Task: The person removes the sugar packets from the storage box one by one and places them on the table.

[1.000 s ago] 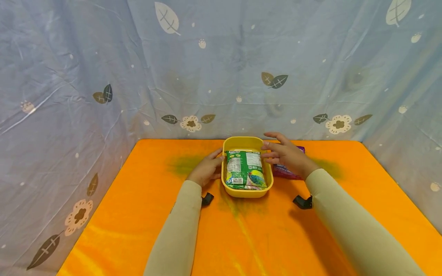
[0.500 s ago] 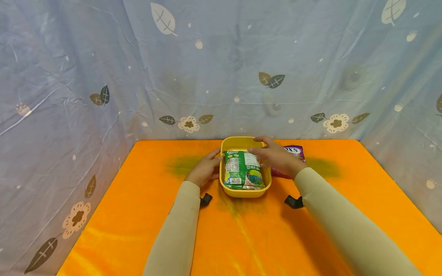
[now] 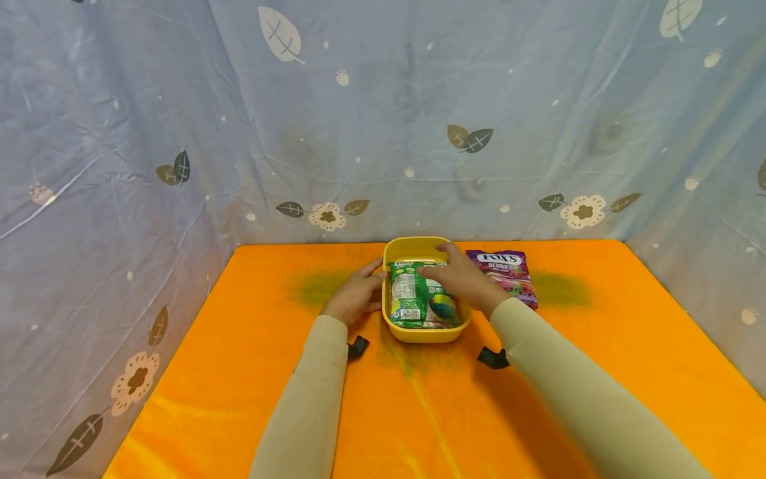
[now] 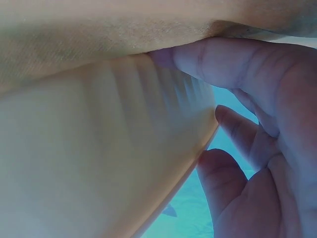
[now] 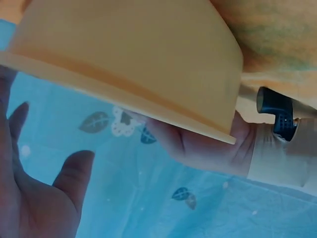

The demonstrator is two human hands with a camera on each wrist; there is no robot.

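Observation:
A yellow plastic basket (image 3: 426,336) stands on the table, and a green candy bag (image 3: 419,299) lies inside it. My left hand (image 3: 354,294) is at the basket's left side. In the left wrist view its extended fingers (image 4: 223,62) rest against the ribbed outer wall (image 4: 99,148), with the thumb near the rim. My right hand (image 3: 465,276) reaches over the basket's right rim, thumb and fingers spread above the bag; its lower fingers are hidden in the head view. Right of the basket lies a purple Fox's Berries candy bag (image 3: 503,266), untouched, its lower left hidden by my right hand.
An orange cloth (image 3: 251,372) covers the table. Patterned blue-grey curtains (image 3: 383,120) hang behind and at both sides. Black camera mounts (image 3: 493,358) show beside both wrists.
My right hand has moved left and inward, from beside the basket's right rim to above the green bag, uncovering more of the purple bag. My left hand stays at the basket's side.

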